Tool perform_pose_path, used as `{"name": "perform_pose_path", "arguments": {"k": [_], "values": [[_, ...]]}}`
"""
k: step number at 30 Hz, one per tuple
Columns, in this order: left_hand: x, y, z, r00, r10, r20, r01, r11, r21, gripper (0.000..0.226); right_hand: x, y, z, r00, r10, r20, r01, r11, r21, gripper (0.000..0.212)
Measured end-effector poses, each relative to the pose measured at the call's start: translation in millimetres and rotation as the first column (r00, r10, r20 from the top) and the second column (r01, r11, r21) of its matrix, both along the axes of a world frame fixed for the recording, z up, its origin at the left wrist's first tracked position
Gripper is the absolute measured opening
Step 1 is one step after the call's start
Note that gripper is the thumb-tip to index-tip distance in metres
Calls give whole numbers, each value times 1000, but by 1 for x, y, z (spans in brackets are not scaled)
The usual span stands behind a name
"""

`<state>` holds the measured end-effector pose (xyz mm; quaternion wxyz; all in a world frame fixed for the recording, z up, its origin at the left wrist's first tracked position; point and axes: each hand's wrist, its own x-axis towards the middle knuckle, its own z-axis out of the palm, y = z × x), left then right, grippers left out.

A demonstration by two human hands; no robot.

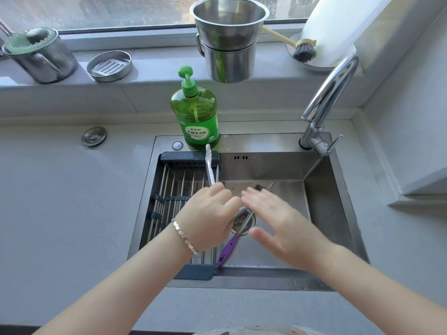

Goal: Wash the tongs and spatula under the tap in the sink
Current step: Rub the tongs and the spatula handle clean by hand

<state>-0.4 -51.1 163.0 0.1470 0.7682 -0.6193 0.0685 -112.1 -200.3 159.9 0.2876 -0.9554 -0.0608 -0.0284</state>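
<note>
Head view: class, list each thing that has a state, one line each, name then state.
tap, no water visible
tongs, gripped, tips pointing away
spatula, in the sink, handle toward the person
left hand, gripping the tongs
right hand, open, fingers straight
dish soap bottle, upright, nearly full
steel pots, stacked

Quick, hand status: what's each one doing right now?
Left hand: gripping the tongs.
Right hand: open, fingers straight, holding nothing.
</note>
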Motion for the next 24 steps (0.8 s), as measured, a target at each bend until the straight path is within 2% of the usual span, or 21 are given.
{"name": "perform_pose_path", "arguments": {"k": [3, 6, 10, 12, 13, 14, 15, 16, 17, 18, 19, 20, 21, 24], "values": [[1, 2, -4, 1000, 10, 21, -8, 996, -90, 12, -7, 15, -9, 997, 34, 66, -30, 998, -62, 79], [0, 2, -6, 999, 45, 26, -42, 991, -124, 10, -4, 8, -11, 995, -67, 77, 70, 997, -37, 75], [0, 1, -4, 999, 37, 34, -32, 992, -124, 16, -6, 18, -16, 991, 11, 133, -2, 997, -71, 74], [0, 2, -4, 995, 58, 82, -51, 995, -90, 16, -4, 7, -23, 985, -85, 150, 95, 994, -59, 68], [0, 3, -6, 991, 80, 104, -72, 994, -82, 18, -1, 0, -26, 966, -207, 156, 206, 978, 17, 63], [-1, 3, -5, 989, 98, 114, -91, 994, -67, 20, 1, -7, -27, 924, -364, 121, 346, 927, 148, 56], [-1, 3, -5, 987, 102, 128, -96, 994, -58, 21, 5, -12, -25, 847, -532, 5, 506, 809, 299, 48], [-2, 4, -6, 985, 92, 148, -86, 995, -51, 21, 8, -16, -23, 747, -635, -198, 647, 624, 438, 40], [-3, 4, -7, 982, 70, 177, -62, 997, -51, 20, 12, -19, -21, 665, -599, -446, 730, 394, 559, 34], [-4, 4, -8, 980, 40, 197, -34, 999, -33, 20, 15, -22, -21, 617, -478, -625, 762, 164, 627, 30], [-5, 5, -11, 975, 8, 223, -3, 1000, -24, 19, 19, -23, -18, 601, -361, -713, 765, 4, 644, 29], [-6, 5, -15, 969, -17, 247, 25, 999, -26, 20, 21, -25, -15, 596, -291, -749, 771, -53, 634, 27], [-7, 5, -18, 964, -40, 264, 53, 998, -42, 21, 24, -24, -13, 587, -261, -766, 781, -64, 621, 23], [-5, 5, -28, 945, -106, 311, 120, 992, -26, 19, 31, -21, -14, 507, -311, -804, 827, -88, 556, 14]]}}
